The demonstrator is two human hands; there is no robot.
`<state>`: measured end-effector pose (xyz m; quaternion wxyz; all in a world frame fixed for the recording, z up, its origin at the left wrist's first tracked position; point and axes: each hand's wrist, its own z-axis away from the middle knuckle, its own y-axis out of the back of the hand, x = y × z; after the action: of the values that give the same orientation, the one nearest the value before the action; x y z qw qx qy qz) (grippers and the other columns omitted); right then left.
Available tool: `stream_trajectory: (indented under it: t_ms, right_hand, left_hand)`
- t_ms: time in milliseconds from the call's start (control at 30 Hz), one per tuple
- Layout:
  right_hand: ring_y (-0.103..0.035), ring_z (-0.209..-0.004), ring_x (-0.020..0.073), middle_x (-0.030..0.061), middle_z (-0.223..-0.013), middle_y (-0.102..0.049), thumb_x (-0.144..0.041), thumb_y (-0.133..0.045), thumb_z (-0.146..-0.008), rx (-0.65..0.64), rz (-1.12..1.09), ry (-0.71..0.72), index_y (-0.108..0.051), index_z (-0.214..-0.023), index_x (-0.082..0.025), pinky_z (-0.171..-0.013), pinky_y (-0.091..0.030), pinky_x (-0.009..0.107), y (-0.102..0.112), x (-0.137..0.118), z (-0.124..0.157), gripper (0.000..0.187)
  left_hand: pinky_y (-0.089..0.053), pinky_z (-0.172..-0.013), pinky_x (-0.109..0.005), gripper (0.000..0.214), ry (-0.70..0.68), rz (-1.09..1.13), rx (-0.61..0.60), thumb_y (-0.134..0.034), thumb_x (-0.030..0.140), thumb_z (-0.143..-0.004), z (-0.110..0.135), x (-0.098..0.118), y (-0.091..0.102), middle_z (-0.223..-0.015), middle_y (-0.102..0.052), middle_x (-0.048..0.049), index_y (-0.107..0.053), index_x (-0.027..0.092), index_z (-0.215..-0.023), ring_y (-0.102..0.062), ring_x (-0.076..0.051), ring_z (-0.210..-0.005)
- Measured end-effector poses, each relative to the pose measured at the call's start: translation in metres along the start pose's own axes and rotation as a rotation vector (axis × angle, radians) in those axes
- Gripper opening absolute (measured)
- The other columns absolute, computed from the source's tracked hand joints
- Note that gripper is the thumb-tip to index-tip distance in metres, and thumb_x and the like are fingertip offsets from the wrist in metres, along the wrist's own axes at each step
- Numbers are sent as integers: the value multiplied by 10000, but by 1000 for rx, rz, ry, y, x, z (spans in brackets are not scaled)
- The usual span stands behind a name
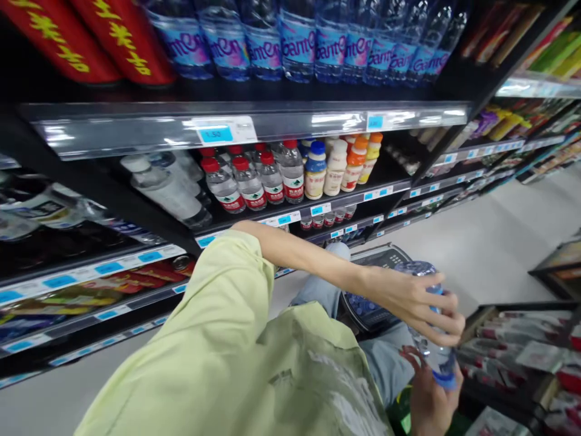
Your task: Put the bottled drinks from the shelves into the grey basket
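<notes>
Head view, four o'clock: left grip (422, 303) and right grip (430, 401) both wrap a clear, blue-tinted plastic bottle (436, 357), with a black plastic basket (384, 257) toward its ten o'clock.

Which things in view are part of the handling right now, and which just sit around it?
In hand:
- tilted bottle
- left hand, around its body
- right hand, at its nearer end
- black basket, probably

Just about:
- blue-labelled bottles on the upper shelf
- red packages beside them
- red-capped bottles, lower down
- small bottles next to those
</notes>
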<state>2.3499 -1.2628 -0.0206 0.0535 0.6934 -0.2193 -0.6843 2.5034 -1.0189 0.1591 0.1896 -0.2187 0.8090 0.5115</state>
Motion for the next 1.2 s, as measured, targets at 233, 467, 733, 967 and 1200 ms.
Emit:
stream_trajectory:
  t_ms: [233,467,733,967,1200]
  right_hand:
    - [-652,-756,230,66,-1035,-679,-483,-827,-737,349,-170,153,-690,-1075,-252,-663,-572,377,30,-40,-7,431]
    - [-501,-625,153,-22,-675,-567,-484,-809,-823,134,-90,44,-598,-718,-222,-606,-405,288,4,-53,-30,353]
    - [-332,-549,131,-61,-556,-376,-368,-714,-644,-70,-553,-279,-450,-595,-249,-556,-261,286,-47,-34,-55,294]
    - [-294,-553,126,-62,-565,-381,-354,-708,-617,-183,-626,-386,-417,-615,-253,-536,-226,272,-71,-24,-65,308]
    - [-304,-547,113,-61,-571,-386,-369,-692,-614,-274,-585,-400,-441,-615,-249,-524,-188,273,-76,-21,-73,279]
  left_hand:
    - [-561,-974,-399,660,454,464,-170,-772,234,-925,29,45,-21,-1410,-642,-130,-569,335,-1545,-652,-272,-1184]
    - [-609,-1047,-412,992,1000,1316,-272,-948,405,-717,54,139,-40,-1432,-591,-107,-525,294,-1607,-708,-308,-1217]
    - [-575,-1116,-423,441,1235,1474,-184,-697,457,-1012,57,135,-21,-1313,-700,-95,-707,225,-1387,-710,-253,-1190]
    - [-627,-969,-376,331,1368,1431,-56,-608,409,-1038,61,105,-14,-1252,-735,-78,-712,242,-1304,-738,-223,-1063]
    - [-639,-940,-390,559,1403,1886,-164,-481,667,-1056,92,194,-56,-1081,-798,-76,-728,210,-1265,-751,-255,-1030]
